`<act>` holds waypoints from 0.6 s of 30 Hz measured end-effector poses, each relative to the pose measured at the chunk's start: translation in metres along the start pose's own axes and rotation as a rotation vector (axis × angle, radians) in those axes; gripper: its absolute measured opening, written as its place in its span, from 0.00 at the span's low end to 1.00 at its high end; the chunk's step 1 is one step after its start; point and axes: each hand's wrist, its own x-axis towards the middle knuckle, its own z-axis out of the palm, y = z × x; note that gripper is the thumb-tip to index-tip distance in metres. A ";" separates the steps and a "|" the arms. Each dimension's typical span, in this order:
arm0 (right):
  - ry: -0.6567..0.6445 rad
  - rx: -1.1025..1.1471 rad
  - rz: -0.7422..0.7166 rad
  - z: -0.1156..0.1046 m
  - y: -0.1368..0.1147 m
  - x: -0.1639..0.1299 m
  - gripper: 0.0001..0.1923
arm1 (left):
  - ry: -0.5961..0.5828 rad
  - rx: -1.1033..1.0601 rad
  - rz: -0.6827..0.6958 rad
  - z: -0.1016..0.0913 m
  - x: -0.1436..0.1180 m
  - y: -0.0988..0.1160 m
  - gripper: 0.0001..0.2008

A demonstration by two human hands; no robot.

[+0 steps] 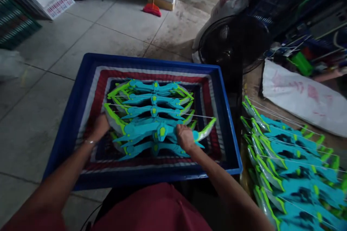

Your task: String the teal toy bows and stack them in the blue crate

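I see a tiled floor under a big blue crate, lined with a striped sheet. To its right a table carries a second heap of bows, with a black fan behind. Inside the crate lies a stack of turquoise-and-green toy bows, strings taut. I have the top bow gripped at both ends — left hand clenched on its left limb, right hand closed on its right limb.
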 end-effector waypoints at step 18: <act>-0.242 0.133 -0.133 0.079 -0.060 -0.017 0.04 | -0.597 -0.059 0.586 0.073 -0.112 0.133 0.15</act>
